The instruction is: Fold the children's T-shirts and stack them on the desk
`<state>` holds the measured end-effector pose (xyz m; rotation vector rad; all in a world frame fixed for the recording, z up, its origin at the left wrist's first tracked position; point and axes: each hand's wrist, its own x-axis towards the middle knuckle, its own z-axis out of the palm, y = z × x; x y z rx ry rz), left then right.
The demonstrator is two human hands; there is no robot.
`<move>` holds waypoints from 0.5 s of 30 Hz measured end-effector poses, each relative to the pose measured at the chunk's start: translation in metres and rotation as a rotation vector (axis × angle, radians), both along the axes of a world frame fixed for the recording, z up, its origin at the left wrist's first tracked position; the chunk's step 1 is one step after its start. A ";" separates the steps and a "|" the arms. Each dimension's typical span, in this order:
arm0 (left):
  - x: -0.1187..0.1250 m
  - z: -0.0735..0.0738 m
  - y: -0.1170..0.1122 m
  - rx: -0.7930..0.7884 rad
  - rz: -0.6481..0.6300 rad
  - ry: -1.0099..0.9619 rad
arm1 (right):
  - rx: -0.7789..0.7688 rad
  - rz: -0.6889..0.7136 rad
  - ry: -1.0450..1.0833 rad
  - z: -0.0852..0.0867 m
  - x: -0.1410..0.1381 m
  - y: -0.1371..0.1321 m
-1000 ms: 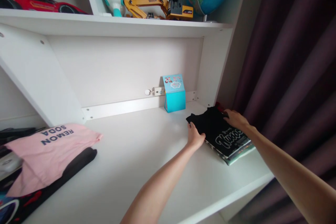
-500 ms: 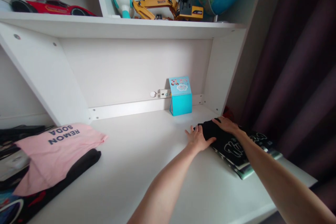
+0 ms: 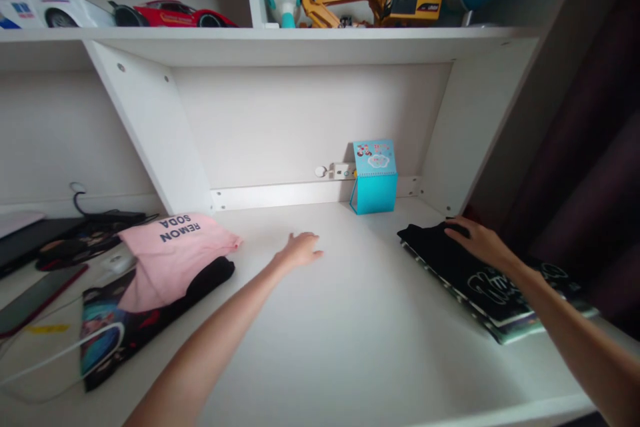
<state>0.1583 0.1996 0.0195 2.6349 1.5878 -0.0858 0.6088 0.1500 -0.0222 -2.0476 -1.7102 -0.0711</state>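
Left hand (image 3: 300,248) is resting palm-down on the white desktop (image 3: 360,347), fingers slightly spread, holding nothing, about midway along the desktop and nearest the pink T-shirt (image 3: 175,247). Right hand (image 3: 477,240) is pressing flat, fingers spread, on the black T-shirt (image 3: 430,239), not pinching it. The shirt is lying on top of a folded clothes stack (image 3: 505,317) near the desktop's right edge, with the blue desk calendar (image 3: 375,177) standing near the back edge, well apart from the left hand.
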 end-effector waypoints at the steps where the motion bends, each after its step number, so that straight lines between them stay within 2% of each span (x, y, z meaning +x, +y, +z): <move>1: -0.033 0.007 0.007 0.029 0.079 0.026 | 0.048 0.039 0.037 0.003 -0.007 -0.008; 4: -0.119 0.025 0.021 0.112 0.320 0.105 | 0.172 0.135 0.194 0.015 -0.034 -0.031; 6: -0.156 0.027 0.025 0.115 0.430 0.141 | 0.169 0.184 0.258 0.024 -0.059 -0.039; 7: -0.168 0.024 0.025 0.105 0.460 0.155 | 0.149 0.208 0.270 0.027 -0.073 -0.041; 9: -0.178 0.012 0.024 0.113 0.494 0.133 | 0.114 0.260 0.280 0.031 -0.102 -0.038; 12: -0.174 -0.004 0.022 0.184 0.517 0.024 | 0.079 0.343 0.283 0.029 -0.145 -0.030; 13: -0.172 -0.005 0.023 0.198 0.526 -0.016 | 0.068 0.375 0.281 0.027 -0.158 -0.028; 15: -0.168 0.002 0.027 0.187 0.530 -0.083 | 0.044 0.453 0.271 0.024 -0.179 -0.026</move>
